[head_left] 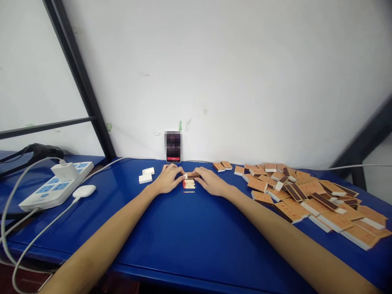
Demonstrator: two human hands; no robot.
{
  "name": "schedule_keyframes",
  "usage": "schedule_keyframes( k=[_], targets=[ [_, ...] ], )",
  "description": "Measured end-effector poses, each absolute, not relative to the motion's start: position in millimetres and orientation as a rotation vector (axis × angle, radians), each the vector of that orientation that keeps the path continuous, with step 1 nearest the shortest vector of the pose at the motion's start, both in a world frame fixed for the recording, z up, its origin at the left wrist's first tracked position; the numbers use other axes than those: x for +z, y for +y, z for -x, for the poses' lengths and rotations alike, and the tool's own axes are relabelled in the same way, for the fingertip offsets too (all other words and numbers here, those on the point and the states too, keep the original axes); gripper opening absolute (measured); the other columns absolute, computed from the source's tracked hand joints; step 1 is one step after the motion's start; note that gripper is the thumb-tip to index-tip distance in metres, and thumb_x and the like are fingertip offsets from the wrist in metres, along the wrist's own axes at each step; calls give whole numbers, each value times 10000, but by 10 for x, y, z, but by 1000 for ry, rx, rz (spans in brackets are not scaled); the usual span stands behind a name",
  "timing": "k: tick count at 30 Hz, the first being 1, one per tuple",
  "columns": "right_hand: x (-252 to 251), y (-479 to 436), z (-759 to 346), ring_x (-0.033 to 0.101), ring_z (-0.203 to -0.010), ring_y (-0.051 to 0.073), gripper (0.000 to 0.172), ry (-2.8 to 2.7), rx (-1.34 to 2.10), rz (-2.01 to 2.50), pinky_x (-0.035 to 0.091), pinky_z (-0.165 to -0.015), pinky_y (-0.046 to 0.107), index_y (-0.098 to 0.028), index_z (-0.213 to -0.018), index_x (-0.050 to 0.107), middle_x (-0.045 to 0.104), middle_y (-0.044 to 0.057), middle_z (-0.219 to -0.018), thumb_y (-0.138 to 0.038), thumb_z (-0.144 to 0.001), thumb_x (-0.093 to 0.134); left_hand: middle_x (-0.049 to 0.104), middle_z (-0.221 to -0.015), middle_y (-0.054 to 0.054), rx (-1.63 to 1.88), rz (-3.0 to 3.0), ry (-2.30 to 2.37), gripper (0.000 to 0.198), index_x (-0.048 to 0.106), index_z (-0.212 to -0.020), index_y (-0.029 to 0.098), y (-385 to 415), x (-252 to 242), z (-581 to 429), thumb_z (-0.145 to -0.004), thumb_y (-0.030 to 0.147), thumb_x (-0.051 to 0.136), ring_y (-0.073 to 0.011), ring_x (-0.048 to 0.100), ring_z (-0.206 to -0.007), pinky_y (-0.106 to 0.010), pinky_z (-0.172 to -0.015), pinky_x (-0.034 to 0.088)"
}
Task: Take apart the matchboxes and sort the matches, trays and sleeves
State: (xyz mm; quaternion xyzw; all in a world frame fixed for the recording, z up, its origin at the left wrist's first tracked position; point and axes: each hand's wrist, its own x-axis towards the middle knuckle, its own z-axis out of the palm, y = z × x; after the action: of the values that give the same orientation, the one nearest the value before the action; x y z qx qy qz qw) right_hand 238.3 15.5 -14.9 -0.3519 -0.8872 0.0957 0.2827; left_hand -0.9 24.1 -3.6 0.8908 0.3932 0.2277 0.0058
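At the middle of the blue table, a matchbox (192,175) with a brown striking side lies between my two hands. My left hand (168,179) closes its thumb and fingers on the left end, where a bit of white inner tray shows. Gripping the right end is my right hand (211,181), fingers curled. Just in front of the box lies a small pile of red-tipped matches (189,185), heads to the left. A single match (189,192) lies apart, nearer to me. To the left of my left hand are two small white boxes (145,178).
Many orange-brown matchboxes (312,194) lie heaped on the right, with two more matchboxes (222,166) closer in. A phone (173,147) leans on the wall. At left are a power strip (55,185), a white cabled device (84,191) and black frame bars (79,77).
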Motion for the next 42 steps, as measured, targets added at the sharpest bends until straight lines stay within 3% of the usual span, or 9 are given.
schedule_keyframes(
  k=[24,32,42],
  targets=[
    [-329,134,-2543,611,-985,218,139,-2110,239,1108,491,-888,401,-220,-1029,539,631,81,-1054,-159,-948,444,681,-1094,-37,690,-2768,1223,239,599,-1028,235,213,-19,25,-1009,393,420,-243,550,-1094,-451,-1004,353],
    [-323,161,-2527,590,-994,217,212,-2124,232,1097,469,-925,409,-211,-997,541,598,79,-1047,-72,-867,447,627,-1338,-55,739,-2768,1241,373,544,-1326,245,213,-35,25,-1026,388,374,-251,530,-1196,-453,-1027,355],
    [-282,124,-2512,550,-904,209,192,-2205,173,1147,433,-835,349,-218,-930,484,563,49,-973,-70,-814,445,622,-1354,-51,723,-2779,1244,413,559,-1341,248,244,-59,31,-1040,395,317,-245,528,-1208,-442,-1043,354]
  ],
)
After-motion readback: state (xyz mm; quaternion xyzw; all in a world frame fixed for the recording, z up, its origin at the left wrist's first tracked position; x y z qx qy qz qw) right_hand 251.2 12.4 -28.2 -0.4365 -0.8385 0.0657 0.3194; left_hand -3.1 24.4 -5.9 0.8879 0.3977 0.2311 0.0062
